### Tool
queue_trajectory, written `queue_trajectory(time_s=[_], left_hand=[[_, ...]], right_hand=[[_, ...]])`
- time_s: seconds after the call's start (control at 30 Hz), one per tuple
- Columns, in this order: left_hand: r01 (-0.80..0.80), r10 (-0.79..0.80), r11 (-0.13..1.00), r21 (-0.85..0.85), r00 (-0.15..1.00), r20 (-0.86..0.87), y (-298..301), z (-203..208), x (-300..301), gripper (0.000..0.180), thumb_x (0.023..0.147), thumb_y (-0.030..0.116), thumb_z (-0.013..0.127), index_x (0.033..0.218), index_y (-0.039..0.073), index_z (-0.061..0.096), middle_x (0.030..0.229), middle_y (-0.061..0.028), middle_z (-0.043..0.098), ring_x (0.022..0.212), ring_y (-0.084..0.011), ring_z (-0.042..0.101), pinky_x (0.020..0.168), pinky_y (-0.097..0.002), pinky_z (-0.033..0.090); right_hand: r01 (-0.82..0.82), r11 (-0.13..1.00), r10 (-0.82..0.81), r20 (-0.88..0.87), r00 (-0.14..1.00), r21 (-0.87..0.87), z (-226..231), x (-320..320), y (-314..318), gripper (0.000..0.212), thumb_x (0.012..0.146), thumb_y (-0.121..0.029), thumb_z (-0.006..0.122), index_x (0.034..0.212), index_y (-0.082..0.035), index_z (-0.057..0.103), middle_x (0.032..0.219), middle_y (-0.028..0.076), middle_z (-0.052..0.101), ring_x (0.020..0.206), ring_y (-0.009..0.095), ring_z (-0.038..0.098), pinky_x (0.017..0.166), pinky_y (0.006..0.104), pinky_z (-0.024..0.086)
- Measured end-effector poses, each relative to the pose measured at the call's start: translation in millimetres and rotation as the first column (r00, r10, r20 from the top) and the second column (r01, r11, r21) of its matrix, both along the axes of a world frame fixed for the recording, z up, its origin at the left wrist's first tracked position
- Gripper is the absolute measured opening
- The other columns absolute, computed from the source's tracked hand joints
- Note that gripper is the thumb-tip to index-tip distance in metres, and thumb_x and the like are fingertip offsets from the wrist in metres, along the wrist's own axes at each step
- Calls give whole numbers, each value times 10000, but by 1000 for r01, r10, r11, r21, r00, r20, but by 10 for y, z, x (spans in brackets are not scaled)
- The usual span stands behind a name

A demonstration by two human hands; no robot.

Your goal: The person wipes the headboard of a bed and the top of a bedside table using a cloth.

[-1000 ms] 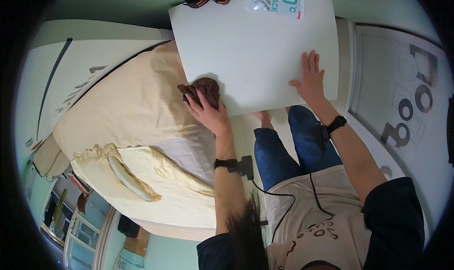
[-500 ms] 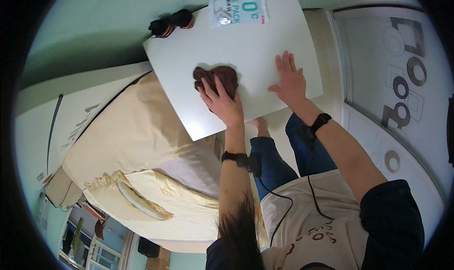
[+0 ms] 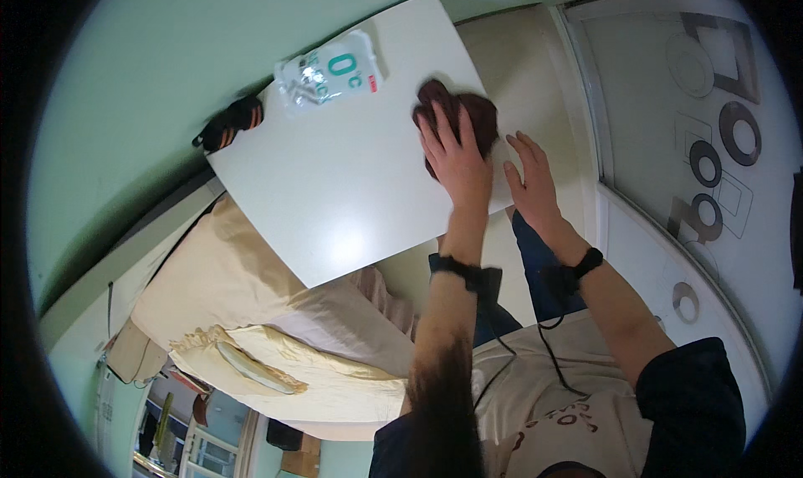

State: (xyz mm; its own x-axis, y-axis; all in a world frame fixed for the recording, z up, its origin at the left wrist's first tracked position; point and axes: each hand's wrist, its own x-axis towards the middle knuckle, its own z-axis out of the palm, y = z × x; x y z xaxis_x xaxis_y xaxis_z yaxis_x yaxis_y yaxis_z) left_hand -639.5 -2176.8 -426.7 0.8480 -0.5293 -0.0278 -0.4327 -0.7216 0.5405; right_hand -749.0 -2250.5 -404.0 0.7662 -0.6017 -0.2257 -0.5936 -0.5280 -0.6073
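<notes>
A crumpled dark brown cloth (image 3: 481, 117) lies on the white tabletop (image 3: 351, 168) near its right edge. My left hand (image 3: 460, 164) holds the cloth down from above, its fingers spread over the fabric. Just right of the cloth, my right hand (image 3: 534, 189) hovers by the table's right edge with nothing in it; its fingers are stretched out and the thumb stands apart. Part of the cloth is hidden beneath my left hand.
A white and clear pack with green print (image 3: 326, 76) lies toward the table's far left. Beside it, a black bundle with orange stripes (image 3: 230, 125) sits at the corner by the wall. A bed with beige bedding (image 3: 242, 252) stands left; a patterned glass panel (image 3: 652, 102) is right.
My left hand has slid the cloth to the right across the tabletop. My right hand has come off the table surface to its right edge. The whole view has turned and shifted.
</notes>
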Motion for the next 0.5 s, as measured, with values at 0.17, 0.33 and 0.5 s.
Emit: queue_trajectory(time_s=[0.17, 0.33, 0.5], left_hand=[[14, -10, 1000, -17, 981, 194, -636, -110, 836, 695, 725, 253, 788, 1349, 124, 509, 1469, -194, 369, 1354, -477, 307, 1111, -549, 310], [40, -51, 998, 48, 967, 251, -819, -108, 1167, 689, 734, 249, 780, 1363, 178, 506, 1471, -172, 382, 1357, -446, 319, 1100, -538, 329], [155, -155, 988, 11, 982, 109, -433, -53, 472, 750, 671, 168, 783, 1366, 190, 504, 1481, -136, 386, 1354, -445, 329, 1102, -545, 320]], right_hand=[[12, 992, -19, 55, 998, 128, -107, -152, -279, 390, 961, -167, 523, 1307, 9, 488, 1297, 250, 513, 1204, 407, 485, 1038, 452, 389], [57, 975, -90, 143, 986, 216, -120, 73, -314, 371, 972, -174, 507, 1287, 21, 493, 1230, 244, 540, 1116, 399, 528, 961, 449, 427], [179, 893, -238, 95, 967, 413, -78, 128, -287, 365, 984, -188, 483, 1281, 23, 494, 1198, 243, 544, 1084, 396, 538, 943, 438, 435]])
